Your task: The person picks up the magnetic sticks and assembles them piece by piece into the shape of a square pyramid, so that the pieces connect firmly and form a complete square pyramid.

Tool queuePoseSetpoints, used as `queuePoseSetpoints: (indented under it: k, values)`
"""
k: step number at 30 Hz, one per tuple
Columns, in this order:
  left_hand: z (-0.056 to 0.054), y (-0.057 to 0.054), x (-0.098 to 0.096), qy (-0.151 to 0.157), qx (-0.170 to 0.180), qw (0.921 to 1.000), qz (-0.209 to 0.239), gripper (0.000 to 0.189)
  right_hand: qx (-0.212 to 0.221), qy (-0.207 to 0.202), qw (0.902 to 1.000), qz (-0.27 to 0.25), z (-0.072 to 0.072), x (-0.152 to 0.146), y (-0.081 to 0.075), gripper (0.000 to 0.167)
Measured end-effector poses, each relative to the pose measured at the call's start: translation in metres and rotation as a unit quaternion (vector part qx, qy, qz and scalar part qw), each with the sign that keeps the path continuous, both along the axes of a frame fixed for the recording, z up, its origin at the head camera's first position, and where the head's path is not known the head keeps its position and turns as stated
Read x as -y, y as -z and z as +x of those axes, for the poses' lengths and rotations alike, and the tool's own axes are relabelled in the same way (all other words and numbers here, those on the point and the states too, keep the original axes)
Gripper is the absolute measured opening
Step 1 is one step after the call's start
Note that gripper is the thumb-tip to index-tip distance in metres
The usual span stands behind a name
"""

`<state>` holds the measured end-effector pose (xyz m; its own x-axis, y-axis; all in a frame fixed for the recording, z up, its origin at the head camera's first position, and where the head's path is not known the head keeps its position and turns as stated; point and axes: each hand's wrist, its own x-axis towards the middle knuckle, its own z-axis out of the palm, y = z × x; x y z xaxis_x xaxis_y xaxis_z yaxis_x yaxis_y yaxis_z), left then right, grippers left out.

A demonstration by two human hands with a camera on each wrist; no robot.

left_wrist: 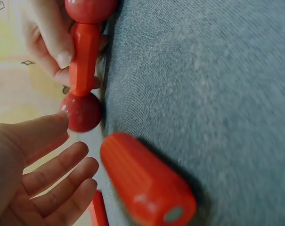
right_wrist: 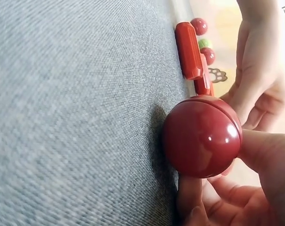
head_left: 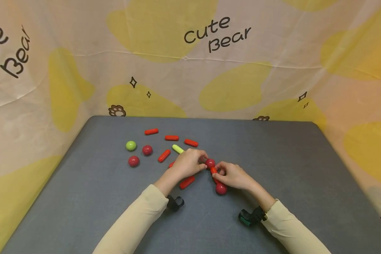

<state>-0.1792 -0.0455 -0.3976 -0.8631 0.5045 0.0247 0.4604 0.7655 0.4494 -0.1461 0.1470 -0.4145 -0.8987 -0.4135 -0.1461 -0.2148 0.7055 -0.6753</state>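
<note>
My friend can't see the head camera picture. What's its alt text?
A person's right hand pinches a red stick with a red ball at each end, while the left hand touches the far ball. More red and green sticks and balls lie to the left on a gray table.

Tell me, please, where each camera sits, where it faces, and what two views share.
On the head: faces forward, down to the table; left hand, right hand and sleeves show.
On the left wrist: faces the red rod between two red balls; both hands show.
On the right wrist: faces the nearer red ball; both hands show.
The wrist views share both hands and that ball.
</note>
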Motion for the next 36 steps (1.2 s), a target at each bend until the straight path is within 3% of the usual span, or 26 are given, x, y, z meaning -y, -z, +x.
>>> queuePoseSetpoints:
  k: [11, 22, 28, 36]
  values:
    - [0.023, -0.011, 0.025, 0.008, 0.007, 0.9997, 0.020, 0.023, 0.011, 0.025, 0.9996, 0.000, 0.005, -0.004, 0.003, 0.020]
    - [0.046, 0.002, 0.048, 0.000, 0.015, 0.9998, 0.013, 0.031, -0.001, 0.048, 0.9988, 0.001, 0.010, -0.009, 0.002, 0.022]
    - [0.052, 0.006, 0.055, -0.003, 0.019, 0.9997, 0.017, 0.036, 0.002, 0.058, 0.9983, 0.002, 0.013, -0.009, 0.000, 0.024]
    - [0.053, 0.009, 0.056, -0.001, 0.005, 0.9999, 0.010, 0.028, -0.001, 0.067, 0.9978, -0.002, 0.016, -0.012, -0.002, 0.023]
